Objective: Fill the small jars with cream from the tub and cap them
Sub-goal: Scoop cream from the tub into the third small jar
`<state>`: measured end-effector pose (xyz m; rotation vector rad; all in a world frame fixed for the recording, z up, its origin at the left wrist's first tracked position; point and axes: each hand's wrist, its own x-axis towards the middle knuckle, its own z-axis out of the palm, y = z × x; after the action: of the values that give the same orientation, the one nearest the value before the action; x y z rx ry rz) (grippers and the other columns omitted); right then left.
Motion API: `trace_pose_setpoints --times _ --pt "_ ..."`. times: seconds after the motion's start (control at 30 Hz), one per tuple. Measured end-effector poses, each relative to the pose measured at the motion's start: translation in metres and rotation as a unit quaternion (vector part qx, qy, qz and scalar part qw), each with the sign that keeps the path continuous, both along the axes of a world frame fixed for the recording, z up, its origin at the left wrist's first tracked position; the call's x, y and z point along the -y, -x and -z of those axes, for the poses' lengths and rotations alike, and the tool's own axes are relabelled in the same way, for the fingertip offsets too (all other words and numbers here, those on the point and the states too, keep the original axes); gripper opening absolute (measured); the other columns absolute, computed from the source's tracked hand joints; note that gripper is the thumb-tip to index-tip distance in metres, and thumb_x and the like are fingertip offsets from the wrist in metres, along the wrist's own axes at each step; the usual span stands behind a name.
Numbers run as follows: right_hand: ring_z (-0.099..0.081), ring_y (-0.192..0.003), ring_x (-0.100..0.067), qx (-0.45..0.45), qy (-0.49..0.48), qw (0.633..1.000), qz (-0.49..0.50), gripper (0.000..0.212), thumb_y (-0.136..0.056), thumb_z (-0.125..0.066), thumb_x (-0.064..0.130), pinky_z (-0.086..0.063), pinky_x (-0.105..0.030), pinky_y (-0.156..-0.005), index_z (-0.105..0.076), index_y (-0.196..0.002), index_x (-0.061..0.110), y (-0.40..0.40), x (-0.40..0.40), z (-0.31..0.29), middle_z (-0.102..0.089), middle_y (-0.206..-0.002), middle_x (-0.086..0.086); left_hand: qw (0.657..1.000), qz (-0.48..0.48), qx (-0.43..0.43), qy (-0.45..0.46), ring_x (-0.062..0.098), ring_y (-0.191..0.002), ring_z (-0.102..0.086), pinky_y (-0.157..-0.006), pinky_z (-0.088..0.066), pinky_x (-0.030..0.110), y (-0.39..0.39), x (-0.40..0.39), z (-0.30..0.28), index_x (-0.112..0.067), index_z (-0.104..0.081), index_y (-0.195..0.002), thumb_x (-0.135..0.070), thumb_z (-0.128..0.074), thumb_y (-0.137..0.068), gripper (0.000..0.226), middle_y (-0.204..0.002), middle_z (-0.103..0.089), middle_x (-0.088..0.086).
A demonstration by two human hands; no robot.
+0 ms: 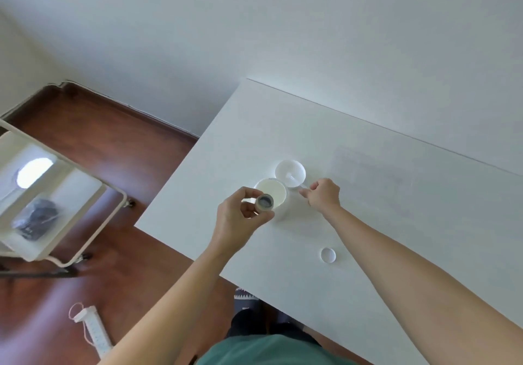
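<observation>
**Jar held over the tub, spatula hand just beyond**

The left hand (237, 217) has its fingers (249, 194) clamped around a small clear round jar (265, 202), mouth tilted up toward the camera, hovering at the near-left rim of the open white round tub of cream (273, 192). The right hand (324, 193), right of the tub, pinches a thin white spatula (294, 179) whose long axis runs away-left into the upturned white tub lid (290, 172) behind the tub. A small white cap (328, 255) lies on the white desk (396, 194), well nearer than the tub

White table (382, 183) against a pale wall (254, 24), over reddish wooden floor (119, 149).
</observation>
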<state>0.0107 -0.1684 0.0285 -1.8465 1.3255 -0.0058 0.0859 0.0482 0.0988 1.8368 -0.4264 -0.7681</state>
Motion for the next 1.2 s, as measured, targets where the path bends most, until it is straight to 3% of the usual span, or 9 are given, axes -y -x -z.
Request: trace_pose_setpoints --times 0.13,0.27,0.4,0.6,0.77,0.87,1.0,1.2 --pt "-0.06 -0.063 -0.024 0.02 -0.059 0.995 0.078 0.034 -0.082 -0.074 0.02 -0.05 -0.033 -0.064 -0.044 -0.067 0.012 -0.009 -0.003 0.006 -0.055 -0.074 -0.007 1.0 -0.017 -0.011 0.004 0.013 -0.063 -0.059 -0.056 -0.047 0.024 -0.008 -0.003 0.001 -0.026 -0.067 -0.096 -0.015 -0.084 -0.074 0.03 -0.08 -0.074 0.007" --pt "-0.059 -0.046 -0.013 0.044 -0.11 0.982 0.15 0.02 -0.082 -0.074 0.015 -0.041 -0.018 -0.043 -0.056 -0.075 0.007 -0.011 -0.003 0.008 -0.062 -0.076 -0.009 0.999 -0.028 -0.018 0.014 0.013 -0.067 -0.062 -0.061 -0.05 0.029 -0.012 -0.003 0.002 -0.023 -0.067 -0.097 -0.013 -0.085 -0.074 0.03 -0.09 -0.075 0.004" --pt "-0.044 -0.024 -0.002 0.052 -0.127 0.976 0.171 0.019 -0.079 -0.074 0.013 -0.03 -0.008 -0.03 -0.057 -0.074 0.007 -0.009 -0.004 0.009 -0.057 -0.06 -0.007 0.999 -0.028 -0.028 0.021 0.014 -0.068 -0.061 -0.064 -0.05 0.032 -0.014 0.0 0.003 -0.02 -0.068 -0.098 -0.011 -0.084 -0.075 0.029 -0.09 -0.075 0.009" --pt "-0.047 -0.039 -0.011 0.06 -0.103 0.975 0.19 0.008 -0.075 -0.065 0.005 -0.038 -0.018 -0.045 -0.064 -0.068 0.007 -0.004 -0.004 0.004 -0.057 -0.049 -0.003 0.999 -0.021 -0.039 0.032 0.015 -0.072 -0.062 -0.068 -0.05 0.033 -0.013 0.002 0.005 -0.02 -0.068 -0.099 -0.012 -0.084 -0.076 0.029 -0.092 -0.075 0.009" --pt "-0.053 -0.041 -0.015 0.113 -0.044 0.973 0.199 0.014 -0.072 -0.052 0.005 -0.047 -0.023 -0.052 -0.06 -0.061 0.007 0.002 -0.003 -0.006 -0.058 -0.049 -0.001 0.998 -0.02 -0.044 0.045 0.013 -0.076 -0.067 -0.077 -0.055 0.035 -0.013 0.004 0.004 -0.019 -0.069 -0.1 -0.009 -0.084 -0.076 0.03 -0.091 -0.076 -0.002" --pt "-0.057 -0.047 -0.019 0.156 0.01 0.972 0.175 0.017 -0.076 -0.051 0.013 -0.053 -0.032 -0.061 -0.058 -0.065 0.004 0.008 -0.001 -0.019 -0.061 -0.051 -0.004 0.997 -0.028 -0.037 0.057 0.012 -0.08 -0.071 -0.078 -0.056 0.029 -0.016 0.002 0.003 -0.019 -0.069 -0.1 -0.008 -0.083 -0.077 0.029 -0.093 -0.077 -0.006" --pt "-0.059 -0.053 -0.017 0.224 0.076 0.967 0.095 0.021 -0.086 -0.052 0.017 -0.054 -0.036 -0.062 -0.058 -0.07 0.006 0.02 -0.001 -0.045 -0.065 -0.061 -0.01 0.997 -0.04 -0.02 0.068 0.014 -0.084 -0.073 -0.082 -0.058 0.031 -0.022 -0.007 0.003 -0.021 -0.07 -0.1 -0.01 -0.082 -0.08 0.026 -0.095 -0.077 -0.008" --pt "-0.051 -0.058 -0.011 0.251 0.195 0.939 -0.129 0.02 -0.092 -0.057 0.022 -0.04 -0.019 -0.055 -0.059 -0.075 0.013 0.028 -0.018 -0.082 -0.056 -0.063 -0.001 0.996 -0.061 -0.002 0.068 0.016 -0.086 -0.073 -0.086 -0.058 0.034 -0.028 -0.017 0.006 -0.026 -0.071 -0.098 -0.011 -0.082 -0.079 0.026 -0.094 -0.077 -0.008"
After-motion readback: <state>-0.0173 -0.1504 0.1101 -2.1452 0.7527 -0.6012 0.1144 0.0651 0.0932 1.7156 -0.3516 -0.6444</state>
